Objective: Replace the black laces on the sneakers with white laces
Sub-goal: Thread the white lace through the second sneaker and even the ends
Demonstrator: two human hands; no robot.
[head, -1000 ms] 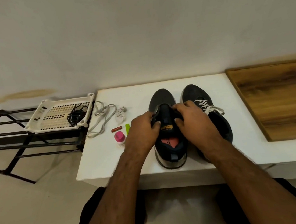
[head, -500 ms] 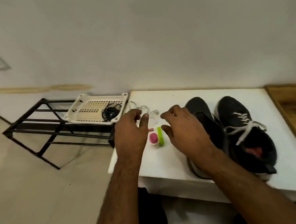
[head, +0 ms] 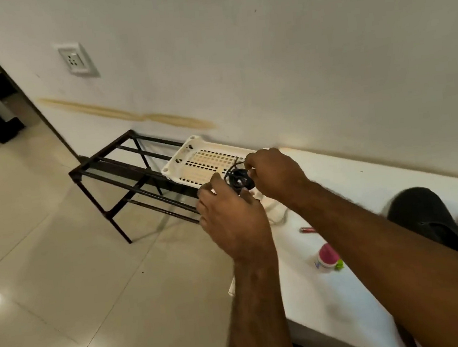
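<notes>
A coiled black lace [head: 236,177] lies at the near right end of the white perforated tray [head: 198,159]. My right hand [head: 274,175] reaches over it, and its curled fingertips pinch the coil's right side. My left hand [head: 232,218] is just in front of the coil with its thumb raised beside it; the back of the hand hides its fingertips. A bit of white lace [head: 278,214] shows on the white table [head: 365,187] under my hands. The toes of two black sneakers [head: 424,215] are at the right edge.
The tray sits on a black metal rack [head: 125,170] left of the table, against the wall. A pink-capped bottle [head: 327,256], a green item [head: 339,265] and a small red stick [head: 307,230] lie on the table. Shiny tiled floor [head: 91,272] fills the left.
Both hands left the left sneaker's tongue and moved left, across the table, to the black lace in the tray. My view swung left with them, so the sneakers are now at the right edge.
</notes>
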